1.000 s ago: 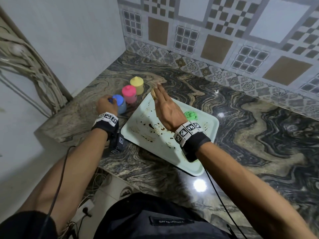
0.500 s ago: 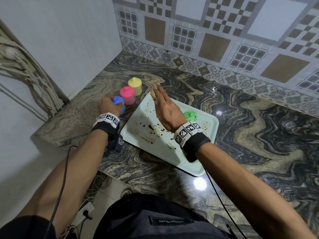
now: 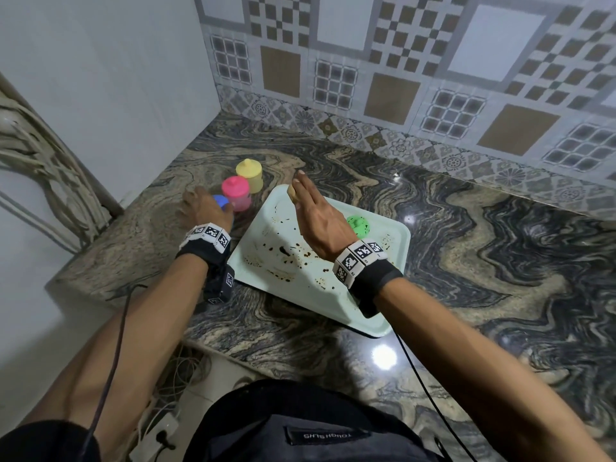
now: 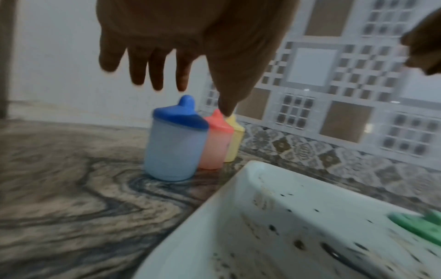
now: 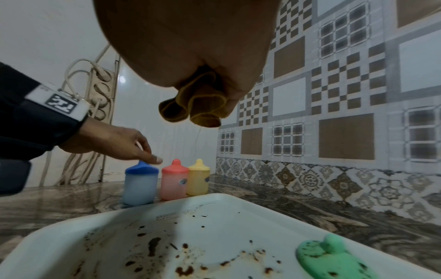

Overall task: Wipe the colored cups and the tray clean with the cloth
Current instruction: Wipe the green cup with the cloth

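The left hand (image 4: 167,47), fingers spread, hovers over the blue-lidded translucent plastic cup (image 4: 175,143), possibly touching; a careless nudge topples it. The right hand (image 3: 318,218) clamps the mustard cloth (image 5: 194,105).

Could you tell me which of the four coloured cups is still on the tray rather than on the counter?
The green cup: it sits on the stained tray, speckled with dark spots, while the blue cup, pink cup and yellow cup stand in a row on the counter beside it.
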